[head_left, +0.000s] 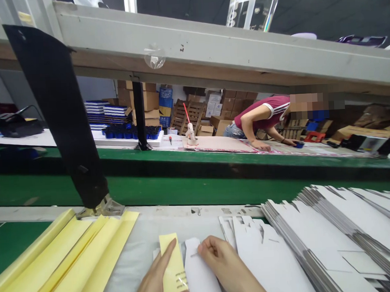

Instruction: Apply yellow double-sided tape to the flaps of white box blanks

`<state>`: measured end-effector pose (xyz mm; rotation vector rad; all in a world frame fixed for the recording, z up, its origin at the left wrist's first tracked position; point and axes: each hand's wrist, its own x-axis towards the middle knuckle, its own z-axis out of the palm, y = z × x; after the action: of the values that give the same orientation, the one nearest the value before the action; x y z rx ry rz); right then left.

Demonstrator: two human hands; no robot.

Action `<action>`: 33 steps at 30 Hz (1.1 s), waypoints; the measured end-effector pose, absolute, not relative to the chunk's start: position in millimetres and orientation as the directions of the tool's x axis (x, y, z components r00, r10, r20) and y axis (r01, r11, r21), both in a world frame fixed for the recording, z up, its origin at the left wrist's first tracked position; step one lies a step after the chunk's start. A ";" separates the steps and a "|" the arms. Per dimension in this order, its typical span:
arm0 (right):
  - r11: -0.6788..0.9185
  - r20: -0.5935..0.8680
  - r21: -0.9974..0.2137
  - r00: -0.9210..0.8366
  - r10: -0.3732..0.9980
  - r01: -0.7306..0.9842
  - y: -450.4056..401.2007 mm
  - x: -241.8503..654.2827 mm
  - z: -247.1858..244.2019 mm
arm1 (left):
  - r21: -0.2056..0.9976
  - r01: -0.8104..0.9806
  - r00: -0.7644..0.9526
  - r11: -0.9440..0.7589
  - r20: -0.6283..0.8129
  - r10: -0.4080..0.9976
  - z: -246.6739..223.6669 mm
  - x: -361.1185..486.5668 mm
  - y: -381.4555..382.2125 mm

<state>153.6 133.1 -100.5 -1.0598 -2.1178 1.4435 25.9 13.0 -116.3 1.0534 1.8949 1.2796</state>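
My left hand is closed round a yellow sticker strip with a few lines of dark print near its lower end. White card edges peek out behind that hand. Just to the right, my right hand pinches the upper edge of a white die-cut cardboard piece, thumb and fingertips together. Long yellow strips lie side by side on the left of the bench. On the right, flat white cardboard blanks with slots and tabs rest close to my right wrist.
Stacked white cardboard blanks fan out at the right. A green conveyor belt runs behind the bench, with a black post at left and a shelf beam overhead. Across it, a co-worker leans over another table.
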 end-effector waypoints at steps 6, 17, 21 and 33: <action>0.212 -0.115 -0.887 -0.641 0.759 0.411 131.7 152.4 -100.9 | 0.948 0.245 -0.509 0.204 -0.053 0.859 -119.0 26.3 12.5; 0.297 -0.088 -0.826 -0.630 0.772 0.479 131.7 151.2 -101.9 | 0.935 0.268 -0.515 0.232 -0.065 0.855 -115.3 27.1 12.3; 0.325 -0.079 -0.797 -0.622 0.779 0.509 130.3 149.7 -100.4 | 0.944 0.258 -0.523 0.207 -0.044 0.851 -119.2 26.3 12.2; 0.359 -0.075 -0.702 -0.565 0.822 0.615 129.8 152.5 -101.3 | 0.926 0.319 -0.489 0.204 -0.024 0.872 -124.8 23.8 12.9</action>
<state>152.5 129.8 -101.3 -1.2745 -2.3349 1.0167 23.8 12.9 -124.8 1.1034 1.9193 1.2700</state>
